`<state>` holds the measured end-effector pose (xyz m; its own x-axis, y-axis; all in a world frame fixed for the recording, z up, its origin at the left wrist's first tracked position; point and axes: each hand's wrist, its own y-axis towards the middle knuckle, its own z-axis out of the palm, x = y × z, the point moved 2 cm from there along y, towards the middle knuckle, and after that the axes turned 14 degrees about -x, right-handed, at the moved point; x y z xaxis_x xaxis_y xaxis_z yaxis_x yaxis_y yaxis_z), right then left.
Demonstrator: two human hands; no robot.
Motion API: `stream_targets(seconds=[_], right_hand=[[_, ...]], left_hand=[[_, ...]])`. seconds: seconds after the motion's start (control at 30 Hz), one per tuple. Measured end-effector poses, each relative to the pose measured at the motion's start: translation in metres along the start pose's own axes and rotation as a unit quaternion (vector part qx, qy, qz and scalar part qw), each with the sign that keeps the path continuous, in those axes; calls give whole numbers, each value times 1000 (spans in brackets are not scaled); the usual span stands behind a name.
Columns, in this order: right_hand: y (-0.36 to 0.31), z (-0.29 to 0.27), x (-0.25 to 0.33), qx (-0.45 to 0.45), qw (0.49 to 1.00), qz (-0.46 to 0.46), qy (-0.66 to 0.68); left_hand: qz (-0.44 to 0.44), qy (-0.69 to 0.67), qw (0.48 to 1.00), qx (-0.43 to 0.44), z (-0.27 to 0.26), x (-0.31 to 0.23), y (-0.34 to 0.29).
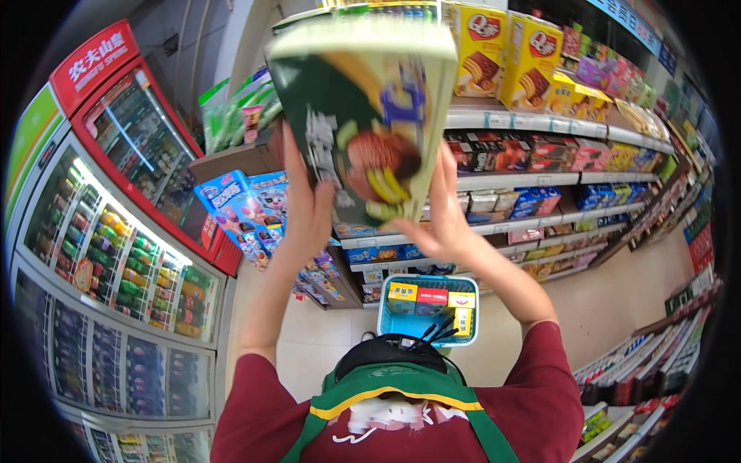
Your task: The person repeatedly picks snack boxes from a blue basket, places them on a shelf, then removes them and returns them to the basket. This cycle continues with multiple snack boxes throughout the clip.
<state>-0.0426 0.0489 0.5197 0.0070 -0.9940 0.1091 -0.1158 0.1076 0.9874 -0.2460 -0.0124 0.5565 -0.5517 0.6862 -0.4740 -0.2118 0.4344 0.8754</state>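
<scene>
Both of my arms reach up and forward. Between them is a big dark green and cream snack box [363, 100], raised and tilted, with a brown filled treat pictured on its front. My left hand [310, 212] presses against the box's lower left side. On the lower right side, my right hand [441, 214] grips it with the thumb across the bottom edge. The box is slightly blurred and covers part of the shelf behind it. Below my hands, a blue shopping basket [401, 322] holds several small yellow, red and white boxes [431, 300].
Shelves [532, 121] of packaged snacks run ahead and to the right, with yellow boxes [480, 50] on top. Glass-door drink fridges [123, 239] line the left. Blue snack packets [245, 208] hang left of my left hand. A low rack [641, 363] stands at right.
</scene>
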Motion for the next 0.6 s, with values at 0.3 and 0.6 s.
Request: stream_targets(seconds=[0.3,0.6], right_hand=[[195,74,-59,-144,963,93,210],[284,134,-164,-175,963,165,119]], left_hand=[[-4,-245,969,-13,-30,22,207],[-126,-351,928,17,-22,131,315]])
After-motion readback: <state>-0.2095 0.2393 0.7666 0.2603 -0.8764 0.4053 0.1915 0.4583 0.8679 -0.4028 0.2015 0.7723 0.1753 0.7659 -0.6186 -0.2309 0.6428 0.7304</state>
